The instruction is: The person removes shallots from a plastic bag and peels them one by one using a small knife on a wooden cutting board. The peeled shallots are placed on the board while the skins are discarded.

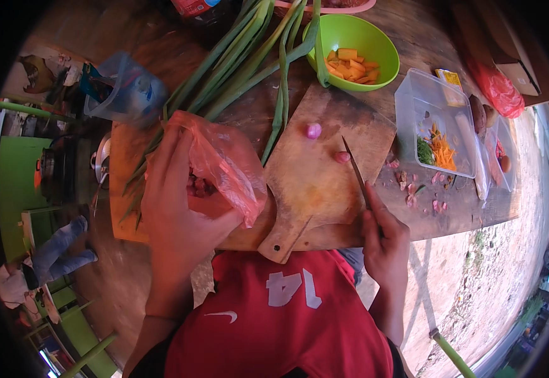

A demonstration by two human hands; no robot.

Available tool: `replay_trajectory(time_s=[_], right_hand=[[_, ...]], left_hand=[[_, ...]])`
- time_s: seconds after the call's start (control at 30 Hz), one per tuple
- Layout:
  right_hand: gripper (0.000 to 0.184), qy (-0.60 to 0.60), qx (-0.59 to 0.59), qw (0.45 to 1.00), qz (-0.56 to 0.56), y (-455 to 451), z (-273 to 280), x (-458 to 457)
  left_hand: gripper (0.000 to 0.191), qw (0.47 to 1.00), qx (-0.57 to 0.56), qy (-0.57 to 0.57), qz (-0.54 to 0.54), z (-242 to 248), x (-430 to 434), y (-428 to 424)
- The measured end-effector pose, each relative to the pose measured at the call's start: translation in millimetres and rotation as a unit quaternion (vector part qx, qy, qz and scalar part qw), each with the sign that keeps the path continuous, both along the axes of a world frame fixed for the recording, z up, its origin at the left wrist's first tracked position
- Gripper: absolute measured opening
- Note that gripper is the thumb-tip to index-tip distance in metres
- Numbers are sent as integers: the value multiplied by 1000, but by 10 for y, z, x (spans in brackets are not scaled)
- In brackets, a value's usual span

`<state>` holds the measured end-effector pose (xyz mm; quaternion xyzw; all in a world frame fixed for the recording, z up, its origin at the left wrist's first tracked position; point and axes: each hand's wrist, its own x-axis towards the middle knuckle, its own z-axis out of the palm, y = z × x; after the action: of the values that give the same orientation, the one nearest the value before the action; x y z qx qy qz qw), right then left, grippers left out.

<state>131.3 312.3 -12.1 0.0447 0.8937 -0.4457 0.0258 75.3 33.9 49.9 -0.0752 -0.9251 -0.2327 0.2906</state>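
My left hand grips a red plastic bag by its rim, fingers behind and thumb in front; small dark red shallots show inside. A knife is in my right hand, its blade pointing up and away over the right side of the wooden cutting board. One peeled shallot lies on the upper part of the board. Another shallot lies close beside the blade; whether they touch I cannot tell.
Long green onions lie behind the bag. A green bowl holds cut orange pieces. On the right stands a clear plastic box with shredded orange and green vegetables, near scattered peels. A plastic tub is at left. A person is far left.
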Motion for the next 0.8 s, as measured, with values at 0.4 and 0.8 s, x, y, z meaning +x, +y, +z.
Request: replay_trajectory(time_s=[0.4,0.8], right_hand=[[43,23,-13,1000,2,40,-107,30],[42,-26,-36,999,-16,45,-38,37]], left_hand=[[32,992,0,-112,-49,-147,-49,-154],[20,970,-116,-208,-52,-449,-275,-216]])
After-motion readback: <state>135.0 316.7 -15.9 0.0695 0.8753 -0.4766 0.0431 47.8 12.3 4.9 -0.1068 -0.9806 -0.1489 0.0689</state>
